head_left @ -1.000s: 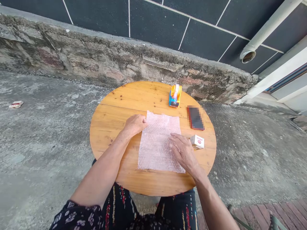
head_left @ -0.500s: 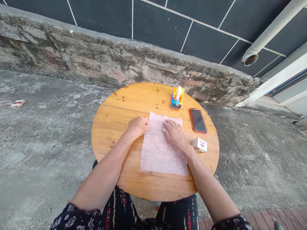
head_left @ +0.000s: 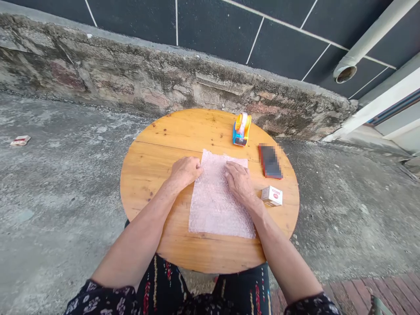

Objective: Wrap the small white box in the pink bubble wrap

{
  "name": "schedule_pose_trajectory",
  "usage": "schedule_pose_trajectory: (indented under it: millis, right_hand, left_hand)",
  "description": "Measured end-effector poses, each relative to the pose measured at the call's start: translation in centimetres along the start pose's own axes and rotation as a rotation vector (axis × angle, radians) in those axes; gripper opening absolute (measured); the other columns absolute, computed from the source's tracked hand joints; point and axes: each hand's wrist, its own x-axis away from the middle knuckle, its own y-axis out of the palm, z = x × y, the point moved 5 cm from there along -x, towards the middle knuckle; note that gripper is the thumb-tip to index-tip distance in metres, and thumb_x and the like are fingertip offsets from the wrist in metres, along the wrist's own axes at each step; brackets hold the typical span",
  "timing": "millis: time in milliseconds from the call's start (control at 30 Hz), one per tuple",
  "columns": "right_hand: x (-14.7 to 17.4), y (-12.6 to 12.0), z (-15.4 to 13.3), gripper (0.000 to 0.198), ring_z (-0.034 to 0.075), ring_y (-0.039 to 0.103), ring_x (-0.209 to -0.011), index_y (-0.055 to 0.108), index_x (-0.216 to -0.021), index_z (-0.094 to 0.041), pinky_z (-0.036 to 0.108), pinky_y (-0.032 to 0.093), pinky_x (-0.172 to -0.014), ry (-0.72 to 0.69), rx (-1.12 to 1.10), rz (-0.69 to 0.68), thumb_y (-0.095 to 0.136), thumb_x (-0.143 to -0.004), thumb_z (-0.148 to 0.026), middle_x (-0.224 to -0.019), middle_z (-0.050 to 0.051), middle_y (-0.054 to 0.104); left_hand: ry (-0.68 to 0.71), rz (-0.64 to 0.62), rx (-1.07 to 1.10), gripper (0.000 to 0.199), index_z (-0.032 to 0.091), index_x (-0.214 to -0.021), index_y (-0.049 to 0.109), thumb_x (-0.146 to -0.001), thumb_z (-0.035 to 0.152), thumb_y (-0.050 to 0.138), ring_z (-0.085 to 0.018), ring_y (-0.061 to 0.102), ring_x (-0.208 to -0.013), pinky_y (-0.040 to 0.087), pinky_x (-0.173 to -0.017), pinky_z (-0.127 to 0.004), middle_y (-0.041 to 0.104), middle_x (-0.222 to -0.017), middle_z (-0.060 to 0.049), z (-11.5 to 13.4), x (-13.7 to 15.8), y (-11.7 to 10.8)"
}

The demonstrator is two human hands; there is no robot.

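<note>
A pale pink sheet of bubble wrap [head_left: 216, 205] lies flat on the round wooden table [head_left: 147, 175]. At its upper left edge is my left hand [head_left: 186, 169], fingers curled in and thumb side against the sheet; the fingertips are partly hidden. My right hand [head_left: 239, 179] rests palm down on the upper right part of the wrap, its fingers stretched out. Just right of that wrist stands a small white box [head_left: 272, 196] with a red mark.
A yellow and blue tape dispenser [head_left: 242, 130] stands near the table's far edge. Right of the wrap lies a dark, red-edged flat object [head_left: 271, 161], its surface blurred out. Beyond the table runs a rough stone wall base [head_left: 151, 83]. A small packet [head_left: 20, 140] lies on the concrete ground.
The view has shifted slightly. Both hands keep nearly the same places on the bubble wrap, and the things on the table stay where they were.
</note>
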Motion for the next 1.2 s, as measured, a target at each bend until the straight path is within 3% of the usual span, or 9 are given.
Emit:
schedule_pose_trajectory:
  millis: [100,200,267,333,400,500,767,1000,1200]
  right_hand:
    - [0.2,-0.2,0.0,0.033,0.024,0.052,-0.12,0.06,-0.12,-0.015,0.04,0.035,-0.102,-0.008,-0.023,0.0,0.044,-0.092,-0.018,-0.13,0.01,0.059]
    - [0.3,-0.2,-0.1,0.032,0.025,0.052,-0.12,0.06,-0.119,-0.015,0.041,0.035,-0.102,-0.014,-0.024,-0.011,0.045,-0.091,-0.018,-0.129,0.01,0.059]
    - [0.4,-0.3,-0.1,0.032,0.025,0.052,-0.121,0.061,-0.119,-0.016,0.042,0.035,-0.102,-0.013,-0.027,-0.006,0.045,-0.091,-0.017,-0.13,0.011,0.059]
    - [0.4,-0.5,0.0,0.032,0.024,0.052,-0.121,0.061,-0.119,-0.016,0.042,0.036,-0.102,-0.004,-0.035,0.01,0.045,-0.092,-0.018,-0.13,0.01,0.059]
    - [0.5,-0.8,0.2,0.032,0.024,0.052,-0.121,0.06,-0.12,-0.017,0.043,0.037,-0.102,0.009,-0.055,0.027,0.045,-0.092,-0.018,-0.13,0.01,0.059]
    - [0.8,-0.9,0.8,0.034,0.024,0.052,-0.121,0.059,-0.123,-0.017,0.042,0.039,-0.102,0.015,-0.103,0.036,0.047,-0.091,-0.019,-0.132,0.01,0.057]
    - [1.0,-0.1,1.4,0.035,0.025,0.047,-0.127,0.058,-0.123,-0.012,0.044,0.037,-0.107,-0.035,-0.046,-0.048,0.045,-0.091,-0.015,-0.136,0.015,0.053]
    - [0.7,-0.2,2.1,0.041,0.026,0.046,-0.127,0.056,-0.124,-0.005,0.041,0.036,-0.109,-0.023,-0.042,-0.04,0.041,-0.086,-0.004,-0.135,0.019,0.053]
    - [1.9,-2.4,-0.9,0.039,0.026,0.043,-0.131,0.055,-0.126,-0.013,0.045,0.038,-0.108,-0.075,-0.115,-0.067,0.049,-0.088,-0.015,-0.141,0.016,0.046]
  left_hand:
    - [-0.022,0.024,0.012,0.017,0.023,-0.069,0.061,-0.076,0.037,0.055,-0.022,0.062,-0.076,0.037,-0.059,-0.029,0.069,-0.075,-0.003,-0.1,0.0,-0.2]
    - [-0.036,0.179,0.024,0.02,0.022,-0.075,0.061,-0.079,0.04,0.053,-0.022,0.062,-0.077,0.037,-0.061,-0.029,0.069,-0.08,-0.004,0.1,0.3,-1.1]
    - [0.051,0.265,0.066,0.017,0.022,-0.078,0.06,-0.081,0.036,0.052,-0.02,0.061,-0.078,0.037,-0.062,-0.028,0.068,-0.084,-0.004,0.9,0.8,-1.6]
    - [0.218,0.218,0.135,0.013,0.022,-0.077,0.06,-0.08,0.033,0.053,-0.017,0.06,-0.076,0.037,-0.062,-0.027,0.067,-0.084,-0.001,2.3,1.2,-1.3]
    - [0.381,0.085,0.181,0.012,0.022,-0.074,0.06,-0.078,0.032,0.055,-0.016,0.059,-0.075,0.038,-0.063,-0.026,0.066,-0.081,0.001,3.5,1.7,-0.5]
    - [0.502,-0.052,0.154,0.013,0.021,-0.075,0.06,-0.075,0.034,0.058,-0.017,0.057,-0.076,0.038,-0.064,-0.027,0.064,-0.082,0.0,4.4,2.2,0.6]
    - [0.533,-0.16,0.045,0.023,0.022,-0.088,0.061,-0.07,0.037,0.063,-0.021,0.055,-0.089,0.04,-0.072,-0.031,0.059,-0.091,-0.002,3.8,2.2,1.3]
    - [0.528,-0.168,0.024,0.024,0.022,-0.091,0.06,-0.071,0.037,0.063,-0.02,0.054,-0.089,0.039,-0.072,-0.031,0.058,-0.094,-0.001,3.9,2.3,1.2]
    - [0.526,-0.17,0.009,0.025,0.023,-0.091,0.06,-0.07,0.037,0.062,-0.022,0.055,-0.094,0.041,-0.076,-0.032,0.059,-0.095,-0.002,3.9,2.1,1.5]
